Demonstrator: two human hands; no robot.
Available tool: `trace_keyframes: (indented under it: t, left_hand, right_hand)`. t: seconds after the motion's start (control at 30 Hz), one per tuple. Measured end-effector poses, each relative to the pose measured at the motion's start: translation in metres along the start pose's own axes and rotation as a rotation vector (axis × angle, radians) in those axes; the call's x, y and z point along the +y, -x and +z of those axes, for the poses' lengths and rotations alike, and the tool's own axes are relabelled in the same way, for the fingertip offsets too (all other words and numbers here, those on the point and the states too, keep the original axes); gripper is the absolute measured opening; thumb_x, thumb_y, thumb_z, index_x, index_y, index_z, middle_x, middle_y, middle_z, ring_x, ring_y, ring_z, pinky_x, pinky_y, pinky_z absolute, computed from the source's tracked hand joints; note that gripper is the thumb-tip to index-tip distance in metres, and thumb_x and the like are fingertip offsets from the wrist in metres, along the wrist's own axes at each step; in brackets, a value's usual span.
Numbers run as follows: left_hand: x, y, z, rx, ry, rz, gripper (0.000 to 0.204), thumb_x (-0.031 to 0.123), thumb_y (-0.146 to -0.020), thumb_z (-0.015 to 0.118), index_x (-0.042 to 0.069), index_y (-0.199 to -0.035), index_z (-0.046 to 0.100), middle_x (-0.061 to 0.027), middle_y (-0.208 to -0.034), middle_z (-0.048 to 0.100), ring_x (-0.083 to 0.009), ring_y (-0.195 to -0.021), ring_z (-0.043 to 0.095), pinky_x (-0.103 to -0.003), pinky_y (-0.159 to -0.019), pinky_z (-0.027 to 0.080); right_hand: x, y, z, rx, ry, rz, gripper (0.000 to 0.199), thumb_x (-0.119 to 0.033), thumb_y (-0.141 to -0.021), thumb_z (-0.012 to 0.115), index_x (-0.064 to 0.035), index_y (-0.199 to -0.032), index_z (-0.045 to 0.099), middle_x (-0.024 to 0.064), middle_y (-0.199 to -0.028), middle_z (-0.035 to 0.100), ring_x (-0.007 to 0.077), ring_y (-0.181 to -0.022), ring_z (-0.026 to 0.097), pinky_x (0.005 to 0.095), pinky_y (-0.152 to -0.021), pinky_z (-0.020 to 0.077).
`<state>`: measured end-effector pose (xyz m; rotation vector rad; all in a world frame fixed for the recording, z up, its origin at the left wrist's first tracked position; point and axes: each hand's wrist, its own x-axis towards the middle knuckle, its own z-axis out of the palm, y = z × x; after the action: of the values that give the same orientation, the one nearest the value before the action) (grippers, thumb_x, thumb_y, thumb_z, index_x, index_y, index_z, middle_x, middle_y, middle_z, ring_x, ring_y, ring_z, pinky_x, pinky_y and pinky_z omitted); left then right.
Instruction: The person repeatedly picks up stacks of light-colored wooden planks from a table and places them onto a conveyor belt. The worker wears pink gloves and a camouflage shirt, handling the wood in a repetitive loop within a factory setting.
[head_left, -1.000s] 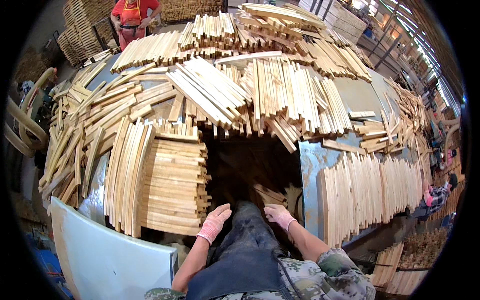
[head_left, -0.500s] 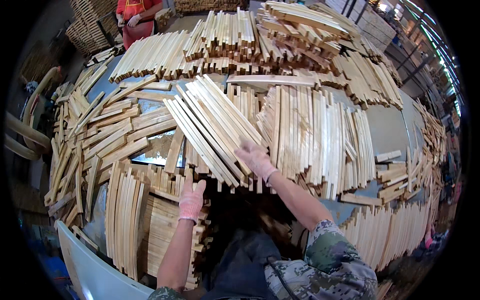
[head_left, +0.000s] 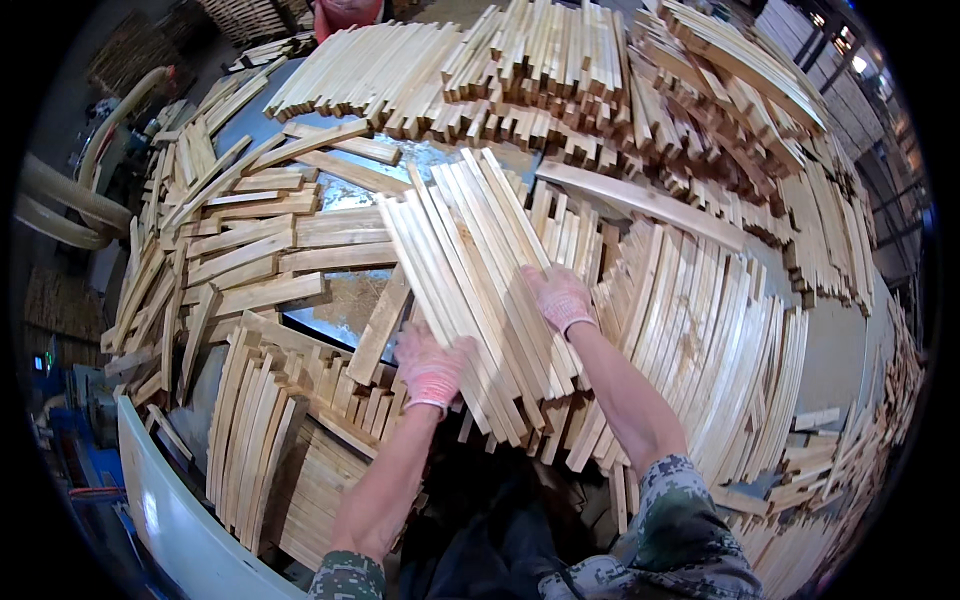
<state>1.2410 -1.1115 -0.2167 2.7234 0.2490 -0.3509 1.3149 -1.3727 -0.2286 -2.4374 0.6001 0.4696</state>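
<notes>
Fingers of the left hand, gloved pink, spread flat against the lower left edge of a bundle of pale wooden slats. Fingers of the right hand, gloved likewise, splayed and pressed on top of the same bundle near its right side. Bundle lying slantwise at the middle of the worktop, propped over other slats. Just right of it, a fanned row of curved slats. Left of it, loose boards scattered crosswise. Below the left hand, stacked slats on edge. Far side heaped with more slat piles. Near left edge, a pale curved panel.
</notes>
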Motion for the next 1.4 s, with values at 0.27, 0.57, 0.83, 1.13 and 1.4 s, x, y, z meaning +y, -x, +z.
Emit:
trace_keyframes:
  t: [0.27,0.57,0.83,1.13,1.4]
  left_hand:
    - [0.017,0.009,-0.012,-0.048,0.754,-0.071,0.089,0.027,-0.081,0.086,-0.003,-0.156,0.046,-0.0290,-0.155,0.051,-0.0383,-0.141,0.054,-0.045,-0.121,0.041]
    - [0.007,0.051,-0.063,0.138,1.018,0.106,0.104,0.026,-0.087,0.083,-0.006,-0.168,0.025,-0.0287,-0.158,0.048,-0.0383,-0.146,0.048,-0.042,-0.126,0.036]
    - [-0.075,0.156,-0.116,0.416,0.950,0.099,0.107,0.030,-0.091,0.082,-0.005,-0.171,0.019,-0.0287,-0.170,0.035,-0.0402,-0.159,0.032,-0.043,-0.132,0.025]
    - [-0.265,0.343,-0.209,0.705,1.137,-0.160,0.102,0.019,-0.094,0.081,0.003,-0.173,0.019,-0.0217,-0.166,0.042,-0.0296,-0.152,0.043,-0.039,-0.125,0.039]
    - [-0.493,0.578,-0.248,0.877,1.365,-0.244,0.089,0.014,-0.092,0.082,0.005,-0.167,0.035,-0.0120,-0.149,0.062,-0.0235,-0.133,0.061,-0.039,-0.117,0.046]
  right_hand:
    - [-0.024,0.008,-0.014,0.040,-0.014,0.042,0.084,-0.075,-0.097,0.058,0.0032,-0.120,0.076,0.0292,-0.125,0.074,0.0434,-0.121,0.070,0.0503,-0.107,0.0520]
    - [0.003,0.032,0.024,0.268,-0.007,-0.285,0.061,-0.059,-0.105,0.057,-0.0014,-0.112,0.076,0.0285,-0.109,0.072,0.0467,-0.108,0.067,0.0522,-0.096,0.0512]
    - [-0.099,0.155,0.013,0.122,-0.430,-0.327,0.059,-0.054,-0.101,0.072,0.0020,-0.085,0.061,0.0094,-0.077,0.057,0.0226,-0.075,0.051,0.0440,-0.073,0.0466]
    - [-0.254,0.376,0.111,-0.248,-0.434,-0.749,0.043,-0.038,-0.095,0.082,0.0005,-0.091,0.063,0.0042,-0.082,0.062,0.0176,-0.078,0.054,0.0382,-0.072,0.0499]
    - [-0.339,0.660,0.252,-0.370,-0.107,-1.168,0.044,-0.036,-0.088,0.081,0.0022,-0.110,0.077,0.0204,-0.094,0.079,0.0332,-0.089,0.077,0.0428,-0.084,0.0590]
